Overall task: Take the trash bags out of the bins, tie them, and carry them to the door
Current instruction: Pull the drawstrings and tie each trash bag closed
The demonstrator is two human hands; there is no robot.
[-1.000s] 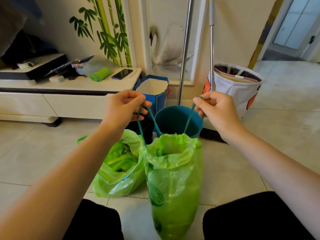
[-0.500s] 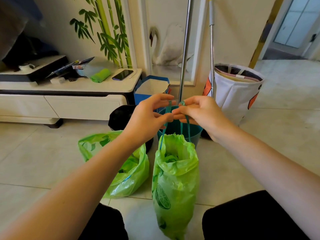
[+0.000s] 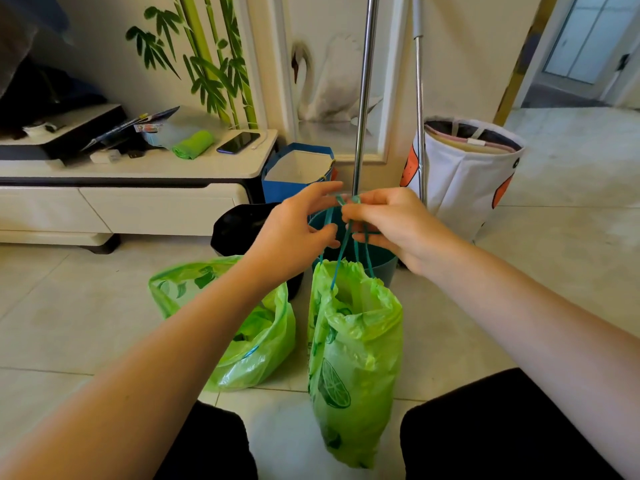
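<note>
A green trash bag [image 3: 353,358] printed with lime slices hangs between my knees from teal drawstrings [image 3: 341,251]. My left hand [image 3: 298,233] and my right hand [image 3: 391,223] meet above it, fingertips pinching the drawstrings where they cross. The bag's mouth is gathered but still gapes. A second green trash bag [image 3: 249,337] lies slumped on the floor to the left, its mouth wide. Behind my hands stand a teal bin [image 3: 381,261] and a black bin [image 3: 239,226], both partly hidden.
A low white TV cabinet [image 3: 138,202] with a phone and clutter fills the left. A blue paper bag [image 3: 294,174], two metal poles [image 3: 363,98] and a white fabric basket [image 3: 464,174] stand along the wall. A doorway [image 3: 581,57] opens at the far right over tiled floor.
My hands, wide apart a second ago with the strings stretched, have come together over the bag and now cross the strings. The bag's mouth has drawn narrower.
</note>
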